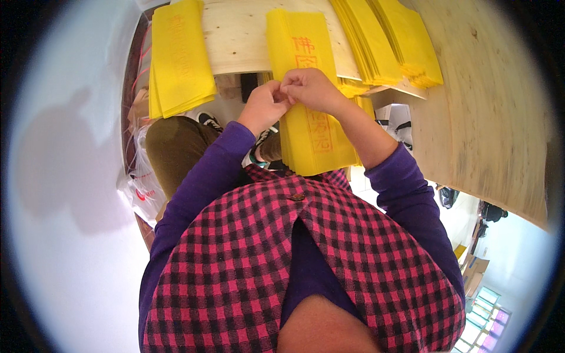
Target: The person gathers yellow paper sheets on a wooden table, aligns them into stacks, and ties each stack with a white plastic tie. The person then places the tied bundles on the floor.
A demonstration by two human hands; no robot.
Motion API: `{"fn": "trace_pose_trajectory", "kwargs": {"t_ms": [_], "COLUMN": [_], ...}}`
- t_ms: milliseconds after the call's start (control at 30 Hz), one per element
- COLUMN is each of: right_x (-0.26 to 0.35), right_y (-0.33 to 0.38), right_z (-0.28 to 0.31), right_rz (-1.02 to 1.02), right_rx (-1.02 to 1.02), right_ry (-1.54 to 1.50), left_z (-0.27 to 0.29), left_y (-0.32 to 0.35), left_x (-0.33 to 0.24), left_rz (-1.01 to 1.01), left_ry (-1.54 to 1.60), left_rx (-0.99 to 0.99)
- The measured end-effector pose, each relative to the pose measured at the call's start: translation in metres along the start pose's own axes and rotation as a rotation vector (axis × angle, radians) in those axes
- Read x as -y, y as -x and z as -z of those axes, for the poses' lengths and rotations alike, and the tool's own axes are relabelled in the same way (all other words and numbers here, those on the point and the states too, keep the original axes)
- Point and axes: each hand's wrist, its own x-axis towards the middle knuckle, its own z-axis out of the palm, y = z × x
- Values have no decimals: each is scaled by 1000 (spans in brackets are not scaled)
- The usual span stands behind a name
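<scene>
A long stack of yellow paper sheets (309, 132) with red printing reaches from the wooden table (235, 35) over its near edge toward my lap. Above its left edge, about halfway along, my two hands meet. My left hand (261, 109) has its fingers bent and pressed together. Thumb and fingers of my right hand (315, 91) pinch right beside the left fingertips, and this hand covers part of the print. Whatever lies between the fingertips is too small or hidden to make out.
On the left of the table lies another yellow stack (181, 65), its near end overhanging. Two more yellow stacks (366, 44) (409, 44) are at the far right. A large wooden board (488, 117) stretches along the right side. A white plastic bag (144, 191) sits beside my left leg.
</scene>
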Motion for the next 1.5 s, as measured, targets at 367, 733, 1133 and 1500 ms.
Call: {"fn": "trace_pose_trajectory", "kwargs": {"t_ms": [367, 733, 1133, 1500], "right_x": [15, -3, 1, -10], "right_y": [5, 4, 26, 7], "right_z": [-8, -8, -10, -8], "right_rz": [-275, -155, 166, 138], "right_rx": [-169, -291, -198, -165], "right_ry": [-377, -172, 194, 354], "left_z": [-2, 4, 22, 17], "left_y": [1, 0, 0, 2], "left_x": [3, 6, 9, 14], "left_rz": [-99, 68, 278, -181], "left_ry": [-144, 165, 430, -224], "left_rx": [-75, 25, 195, -42]}}
